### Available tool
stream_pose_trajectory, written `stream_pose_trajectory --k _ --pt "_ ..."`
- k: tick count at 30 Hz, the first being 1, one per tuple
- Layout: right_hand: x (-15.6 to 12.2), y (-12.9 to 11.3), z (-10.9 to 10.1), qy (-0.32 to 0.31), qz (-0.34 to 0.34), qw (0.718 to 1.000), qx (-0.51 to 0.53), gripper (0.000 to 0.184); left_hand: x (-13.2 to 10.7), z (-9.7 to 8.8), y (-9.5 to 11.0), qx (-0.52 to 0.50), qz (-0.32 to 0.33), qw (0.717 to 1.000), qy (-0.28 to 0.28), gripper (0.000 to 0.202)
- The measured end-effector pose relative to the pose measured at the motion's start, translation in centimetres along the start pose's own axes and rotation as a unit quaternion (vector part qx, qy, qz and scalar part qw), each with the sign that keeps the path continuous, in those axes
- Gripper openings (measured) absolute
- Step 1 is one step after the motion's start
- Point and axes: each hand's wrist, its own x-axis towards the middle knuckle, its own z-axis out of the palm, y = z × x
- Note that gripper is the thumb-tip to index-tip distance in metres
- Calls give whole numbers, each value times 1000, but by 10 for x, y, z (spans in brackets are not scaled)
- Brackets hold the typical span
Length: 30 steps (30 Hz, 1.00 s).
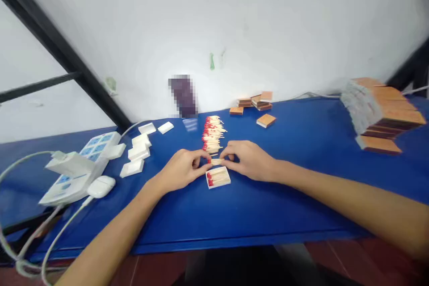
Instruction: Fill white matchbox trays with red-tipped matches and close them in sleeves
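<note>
Between my two hands is a small bunch of matches (216,161), red heads to the left. My left hand (185,166) pinches it at the head end, and my right hand (246,159) pinches the bare stick end. Just below the bunch, an open white matchbox tray (219,186) lies on the blue table, with matches in it whose heads also point left. Beyond my fingers a long pile of loose matches (213,134) stretches away toward the wall.
Several empty white trays (132,168) lie at the left, near a power strip (83,165) with cables and a white earbud case (101,186). Matchbox sleeves or boxes (266,120) sit at the back. A large stack of matchboxes (385,111) stands at right. A pixelated object (183,96) leans on the wall.
</note>
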Motion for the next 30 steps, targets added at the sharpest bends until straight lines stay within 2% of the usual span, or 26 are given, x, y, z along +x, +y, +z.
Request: stream_pose_trajectory --k 5,13,20,30 --pt "-1 0 0 1 -9 1000 7 17 0 -1 1 -6 2 1000 -5 28" --pt "0 -5 -1 -25 21 999 25 21 0 -2 4 2 -2 1000 -9 34" --pt "-1 -3 0 -30 -4 1000 6 20 1 -2 3 6 4 1000 -10 25" --pt "-1 -4 -2 -24 -12 1000 -13 20 0 -3 6 18 6 1000 -9 29"
